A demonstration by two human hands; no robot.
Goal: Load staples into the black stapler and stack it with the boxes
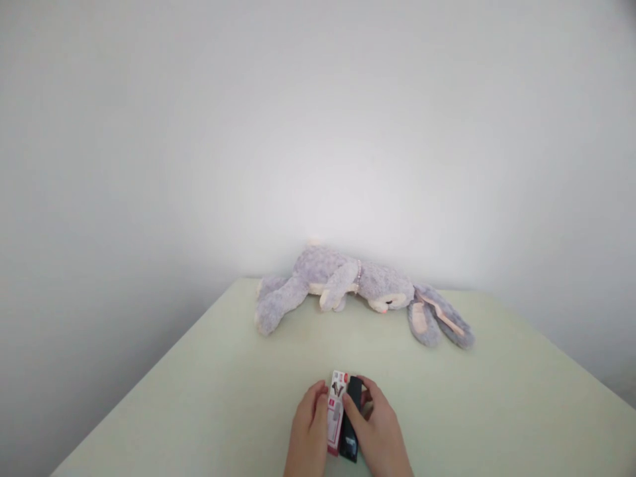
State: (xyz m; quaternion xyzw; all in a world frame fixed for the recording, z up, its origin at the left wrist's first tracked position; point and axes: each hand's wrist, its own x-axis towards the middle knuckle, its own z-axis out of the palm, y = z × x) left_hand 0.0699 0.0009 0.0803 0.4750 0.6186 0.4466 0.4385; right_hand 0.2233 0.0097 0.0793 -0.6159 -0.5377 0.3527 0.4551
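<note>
Close to me at the middle of the table [238,397], a slim white and pink box [334,424] with a red label and a small printed picture stands or lies lengthwise. My left hand [309,424] is closed against the box's left side, its fingertips partly hidden. Right beside the box is a long black stapler [350,430] with a glossy near end. My right hand [380,424] grips it, thumb across the top and fingers on the right side. The box and the stapler sit side by side, almost touching.
A grey-lilac plush rabbit [322,265] lies on its side along the table's back edge, its long ears [442,318] stretched to the right. Behind it rises a plain white wall [318,132]. The table's side edges slant outward toward me.
</note>
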